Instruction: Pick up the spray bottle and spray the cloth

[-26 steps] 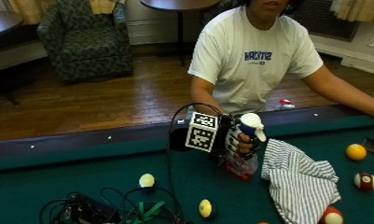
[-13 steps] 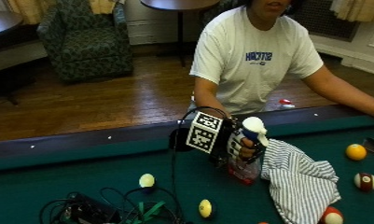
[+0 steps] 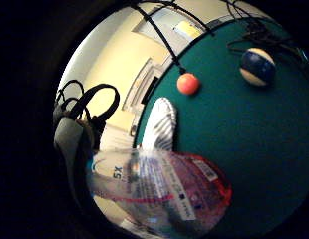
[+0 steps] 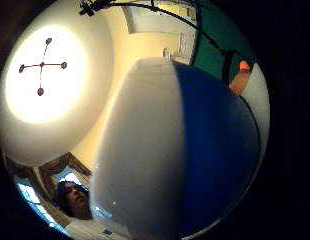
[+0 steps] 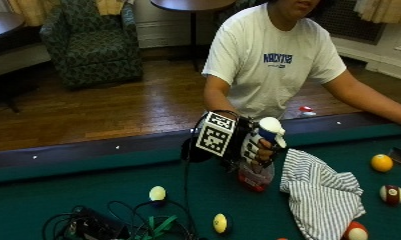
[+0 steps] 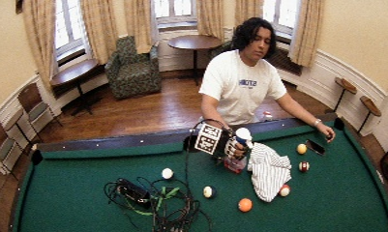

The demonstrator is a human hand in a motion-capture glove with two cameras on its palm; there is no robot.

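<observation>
In the outside view my gloved right hand (image 5: 252, 146) grips the neck of a spray bottle (image 5: 255, 176), held upright over the green felt. The bottle has a clear body with a red label and a white and blue spray head (image 5: 270, 130) that points toward the striped cloth (image 5: 323, 195), which lies crumpled just beside it. I cannot tell whether the bottle's base touches the felt. The little finger side palm view shows the bottle's body (image 3: 159, 191) close up with the cloth (image 3: 160, 123) behind it. The spray head (image 4: 180, 150) fills the thumb side palm view.
Billiard balls lie around the cloth: a yellow ball (image 5: 382, 162), a maroon striped ball (image 5: 391, 194) and a red ball (image 5: 355, 231). Two pale balls (image 5: 157, 193) and a tangle of cables (image 5: 113, 225) lie near the front. A phone (image 6: 314, 147) lies by the person's bare hand (image 6: 327, 137).
The hand has twisted slightly with the bottle in its grip; the bottle stays in about the same place beside the cloth. The cloth and balls have not moved.
</observation>
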